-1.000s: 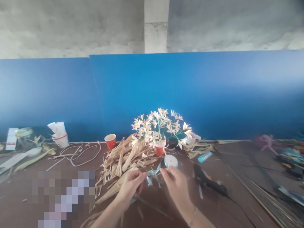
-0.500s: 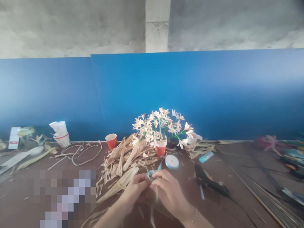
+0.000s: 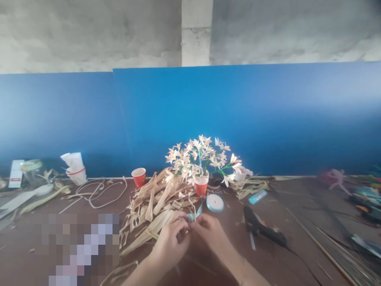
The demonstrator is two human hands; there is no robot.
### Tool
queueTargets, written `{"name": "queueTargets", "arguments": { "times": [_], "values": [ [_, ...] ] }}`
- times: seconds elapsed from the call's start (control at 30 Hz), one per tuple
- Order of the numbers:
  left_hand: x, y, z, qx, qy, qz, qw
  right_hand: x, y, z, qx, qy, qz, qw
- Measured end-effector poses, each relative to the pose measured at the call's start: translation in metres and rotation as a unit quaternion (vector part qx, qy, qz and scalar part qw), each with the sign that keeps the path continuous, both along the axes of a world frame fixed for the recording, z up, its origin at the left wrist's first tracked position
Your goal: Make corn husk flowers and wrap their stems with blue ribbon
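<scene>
My left hand (image 3: 173,239) and my right hand (image 3: 210,229) meet low in the middle of the view, just above the table. Both are closed in a pinch, fingertips almost touching. A light blue ribbon (image 3: 199,210) runs down into the fingers from beside its spool (image 3: 214,203). Beside it a thin pale strip, like dried husk, sticks up between the hands. What exactly lies in the fingertips is small and partly hidden. Behind the hands, pale husk flowers (image 3: 193,157) on green stems stand in a red paper cup (image 3: 201,187).
Dried corn husks (image 3: 157,194) are heaped left of the flowers. A second red cup (image 3: 138,177) stands behind them. To the right lie a black glue gun (image 3: 263,228) with its cord and a teal packet (image 3: 258,197). A white cable (image 3: 101,194) curls at left.
The hands have turned where they work. The pale strip, which hung down below the fingers, now points up beside the ribbon. The left hand has rotated, showing more curled fingers.
</scene>
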State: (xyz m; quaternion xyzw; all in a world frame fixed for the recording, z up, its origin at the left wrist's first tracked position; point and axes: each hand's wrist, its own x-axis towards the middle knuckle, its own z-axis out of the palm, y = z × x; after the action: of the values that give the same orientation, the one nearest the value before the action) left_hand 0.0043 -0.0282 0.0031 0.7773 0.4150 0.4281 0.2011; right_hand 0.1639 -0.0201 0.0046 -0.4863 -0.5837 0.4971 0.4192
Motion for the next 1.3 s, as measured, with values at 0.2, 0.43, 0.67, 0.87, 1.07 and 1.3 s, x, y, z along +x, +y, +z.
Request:
{"name": "queueTargets", "arguments": {
  "times": [0.2,0.43,0.67,0.87,1.07,1.3],
  "values": [
    [-0.002,-0.005,0.001,0.09,0.016,-0.06,0.994,0.003,-0.002,0.003,-0.13,0.136,0.128,0.974],
    [0.001,-0.001,-0.006,0.056,-0.013,-0.026,0.998,0.002,0.001,-0.001,-0.147,0.163,0.057,0.974],
    [0.001,0.002,-0.008,0.029,0.006,0.043,0.999,0.003,0.002,-0.001,0.003,0.047,0.031,0.998],
    [0.002,0.003,-0.006,-0.037,-0.011,0.059,0.998,0.004,-0.002,-0.003,0.128,-0.049,0.017,0.99],
    [0.003,0.005,-0.008,-0.108,-0.085,0.044,0.99,-0.001,-0.003,-0.001,-0.013,0.056,0.031,0.998],
    [0.002,0.004,-0.009,-0.053,-0.067,0.037,0.996,-0.001,-0.002,0.003,-0.044,0.095,0.034,0.994]
  ]
}}
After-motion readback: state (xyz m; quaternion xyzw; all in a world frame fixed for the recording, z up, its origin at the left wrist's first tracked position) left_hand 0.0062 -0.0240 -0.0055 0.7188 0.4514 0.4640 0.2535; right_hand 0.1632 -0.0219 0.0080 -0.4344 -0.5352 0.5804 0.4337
